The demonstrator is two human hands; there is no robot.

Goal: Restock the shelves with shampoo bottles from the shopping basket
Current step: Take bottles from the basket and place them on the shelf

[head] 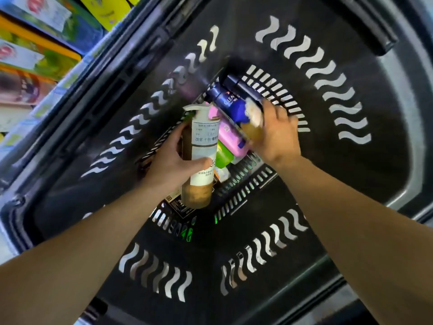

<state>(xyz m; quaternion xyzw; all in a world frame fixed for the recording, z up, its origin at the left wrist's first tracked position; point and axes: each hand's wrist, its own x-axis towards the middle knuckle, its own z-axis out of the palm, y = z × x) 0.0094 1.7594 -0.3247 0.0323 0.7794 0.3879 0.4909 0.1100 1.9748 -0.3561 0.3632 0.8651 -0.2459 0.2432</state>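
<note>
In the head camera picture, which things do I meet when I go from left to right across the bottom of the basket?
left hand → amber pump bottle → green bottle → pink bottle → right hand

The basket [351, 172] is black plastic, matt, with a faint sheen on its rim. Between the left fingers [178, 134] and thumb, the amber bottle [199, 160] is clear plastic, wrapped in a smooth white label. Under the right fingers [283, 116], a second amber bottle [253, 123] looks glossy. Beside it, the blue bottle [234, 104] and pink bottle [230, 139] are smooth, shiny plastic.
</note>
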